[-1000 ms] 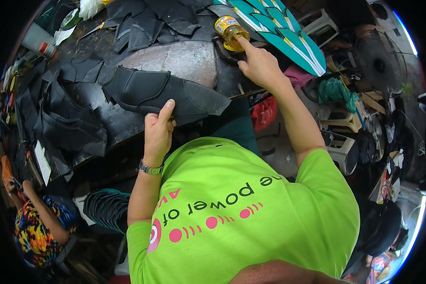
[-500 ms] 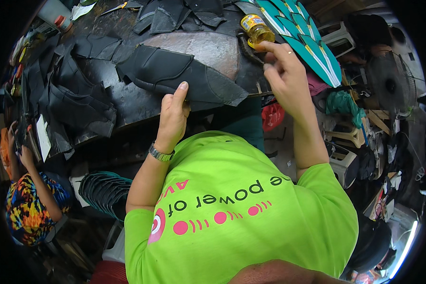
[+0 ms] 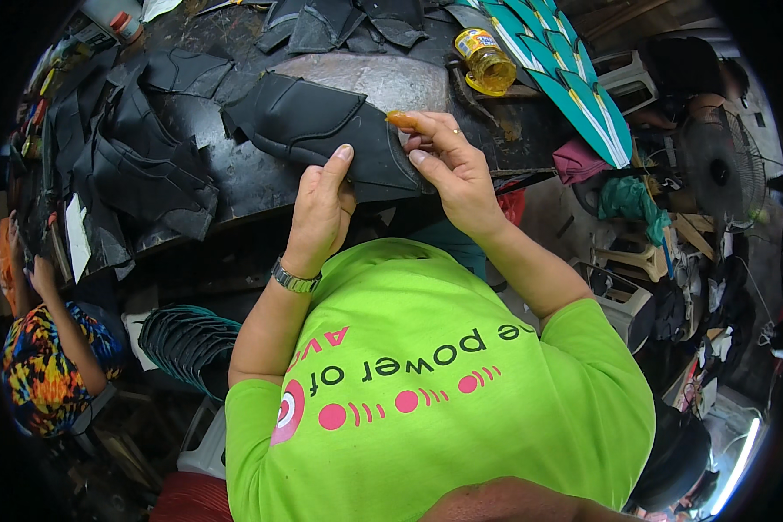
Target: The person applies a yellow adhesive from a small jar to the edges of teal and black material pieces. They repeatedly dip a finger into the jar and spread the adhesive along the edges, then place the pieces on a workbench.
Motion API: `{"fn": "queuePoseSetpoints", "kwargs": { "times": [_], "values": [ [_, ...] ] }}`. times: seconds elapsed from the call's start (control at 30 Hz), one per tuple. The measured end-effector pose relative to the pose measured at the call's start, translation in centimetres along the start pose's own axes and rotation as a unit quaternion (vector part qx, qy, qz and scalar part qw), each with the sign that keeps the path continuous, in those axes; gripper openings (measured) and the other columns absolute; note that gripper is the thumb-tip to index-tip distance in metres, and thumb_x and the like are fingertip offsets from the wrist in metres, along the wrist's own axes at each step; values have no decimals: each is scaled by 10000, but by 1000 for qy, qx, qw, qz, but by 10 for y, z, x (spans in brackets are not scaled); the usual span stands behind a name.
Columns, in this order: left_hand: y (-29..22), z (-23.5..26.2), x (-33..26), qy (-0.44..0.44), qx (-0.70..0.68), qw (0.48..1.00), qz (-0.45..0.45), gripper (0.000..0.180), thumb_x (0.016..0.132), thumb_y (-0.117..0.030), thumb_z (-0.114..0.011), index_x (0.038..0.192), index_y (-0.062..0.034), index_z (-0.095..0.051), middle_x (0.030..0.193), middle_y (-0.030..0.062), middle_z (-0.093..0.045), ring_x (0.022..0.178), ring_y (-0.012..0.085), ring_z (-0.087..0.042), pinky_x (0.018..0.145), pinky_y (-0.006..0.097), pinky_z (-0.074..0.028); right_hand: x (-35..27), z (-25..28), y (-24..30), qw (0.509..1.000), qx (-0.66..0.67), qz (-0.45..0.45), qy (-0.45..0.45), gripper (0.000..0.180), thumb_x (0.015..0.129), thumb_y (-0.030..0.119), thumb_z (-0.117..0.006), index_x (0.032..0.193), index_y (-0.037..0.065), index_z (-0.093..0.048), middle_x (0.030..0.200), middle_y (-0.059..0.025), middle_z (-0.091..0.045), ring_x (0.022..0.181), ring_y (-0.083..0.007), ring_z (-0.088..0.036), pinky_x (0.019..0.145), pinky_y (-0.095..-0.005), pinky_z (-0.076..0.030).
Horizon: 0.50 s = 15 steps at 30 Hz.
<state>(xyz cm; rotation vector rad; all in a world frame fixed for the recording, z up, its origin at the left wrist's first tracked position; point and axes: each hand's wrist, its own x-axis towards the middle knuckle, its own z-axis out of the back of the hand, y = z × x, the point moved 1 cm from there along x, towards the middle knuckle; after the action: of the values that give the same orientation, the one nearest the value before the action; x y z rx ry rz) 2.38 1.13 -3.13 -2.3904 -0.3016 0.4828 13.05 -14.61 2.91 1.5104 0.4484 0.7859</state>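
Observation:
My left hand (image 3: pixel 324 204) holds a black leather shoe upper (image 3: pixel 300 117) at its near edge, thumb on top and fingers beneath. The piece is held over the dark workbench. My right hand (image 3: pixel 452 170) is at the upper's right end. Its stretched index finger carries an amber, glue-like smear and reaches over the leather; the thumb is apart from it, near the edge. Beyond that hand an open jar (image 3: pixel 487 63) of yellow-amber stuff with a label leans with its mouth toward me. A dark curved tool (image 3: pixel 471 100) lies beside it.
More black uppers (image 3: pixel 152 165) lie heaped at the left and far side. Teal sole-shaped pieces (image 3: pixel 583 104) with white strips overlap at the far right. A smooth slab (image 3: pixel 383 74) lies behind the work. Another person (image 3: pixel 61 357) sits at left; a fan (image 3: pixel 722 165) stands right.
My right hand has come from the jar's mouth left to the upper's right end, with amber stuff on its index finger. My left hand keeps its hold on the piece.

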Motion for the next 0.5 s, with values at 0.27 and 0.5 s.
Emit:
{"fn": "queuePoseSetpoints", "kwargs": {
  "times": [0.27,0.5],
  "values": [
    [-3,-7,-3,19,7,1000,-8,278,1046,-166,-485,1152,58,-612,1137,147,-685,1029,197,-681,928,321,-545,4,-1,-3,1000,-13,0,3,376,932,-50,-524,1293,6,-612,1218,-52,-499,1021,-104,-522,961,-252,-424],
    [-8,-8,-5,16,3,1000,0,292,1048,-168,-473,1171,60,-607,1146,149,-685,1029,196,-683,928,321,-545,4,-4,-2,999,-35,6,8,346,947,-47,-517,1267,9,-635,1234,-59,-511,1066,-108,-534,957,-242,-433]
  ]
}}
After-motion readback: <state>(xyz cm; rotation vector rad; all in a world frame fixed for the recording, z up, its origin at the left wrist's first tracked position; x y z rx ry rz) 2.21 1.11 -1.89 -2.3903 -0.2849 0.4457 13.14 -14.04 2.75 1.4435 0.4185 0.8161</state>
